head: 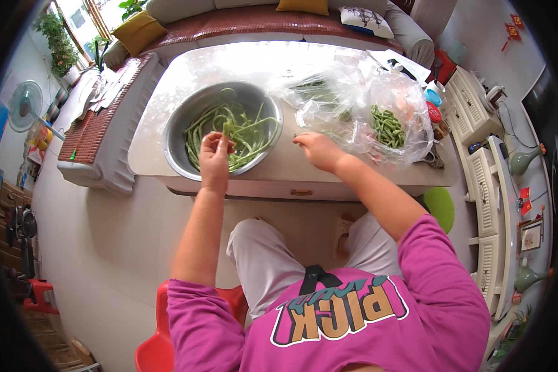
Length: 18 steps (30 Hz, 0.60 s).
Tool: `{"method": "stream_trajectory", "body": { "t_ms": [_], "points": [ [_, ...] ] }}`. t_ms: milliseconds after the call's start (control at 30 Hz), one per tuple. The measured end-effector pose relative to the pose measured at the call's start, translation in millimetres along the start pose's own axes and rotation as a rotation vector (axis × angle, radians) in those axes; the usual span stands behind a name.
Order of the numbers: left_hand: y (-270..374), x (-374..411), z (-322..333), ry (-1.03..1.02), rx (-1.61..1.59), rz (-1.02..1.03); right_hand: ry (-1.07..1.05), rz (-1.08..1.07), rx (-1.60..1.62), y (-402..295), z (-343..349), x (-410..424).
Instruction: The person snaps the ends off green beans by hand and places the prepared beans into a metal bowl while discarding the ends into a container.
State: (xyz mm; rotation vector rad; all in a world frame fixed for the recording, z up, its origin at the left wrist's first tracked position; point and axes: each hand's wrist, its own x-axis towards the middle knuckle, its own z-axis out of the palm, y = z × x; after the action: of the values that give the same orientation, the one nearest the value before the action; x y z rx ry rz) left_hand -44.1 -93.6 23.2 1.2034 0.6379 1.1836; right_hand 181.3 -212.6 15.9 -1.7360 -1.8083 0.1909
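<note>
Over the near side of a large metal basin [174,160], my left hand [215,156] grips the ends of long green beans [249,135]. More long beans lie loosely inside the basin. My right hand [320,149] is above the table between the basin and the plastic bags, its fingertips pinched together around a tiny dark bit too small to identify. Right of it, an open clear plastic bag [416,135] holds short cut bean pieces [387,126]. Behind my right hand, another clear plastic bag [314,90] has green vegetables within, partly hidden by the crinkled film.
The pale table [151,139] has a drawer facing me. Jars with a blue lid [432,96] and a red lid [434,112] stand at its right end. A red plastic chair [156,346] is beneath me, and a green stool [439,209] stands by the table's right corner.
</note>
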Motion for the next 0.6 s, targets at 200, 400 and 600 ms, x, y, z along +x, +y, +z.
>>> {"method": "stream_trajectory", "body": {
  "t_ms": [200,400,600],
  "points": [
    [-13.1,-5.6,-15.4,-0.001,-0.099,-0.052,-0.352,0.450,-0.320,32.8,69.8,53.7],
    [-12.8,-3.5,-14.8,-0.006,-0.128,-0.120,-0.233,0.348,-0.274,26.4,62.6,33.7],
    [-4.6,-3.9,-9.9,0.056,-0.205,-0.141,0.270,-0.102,-0.071,-18.9,-13.8,-19.9]
  ]
}}
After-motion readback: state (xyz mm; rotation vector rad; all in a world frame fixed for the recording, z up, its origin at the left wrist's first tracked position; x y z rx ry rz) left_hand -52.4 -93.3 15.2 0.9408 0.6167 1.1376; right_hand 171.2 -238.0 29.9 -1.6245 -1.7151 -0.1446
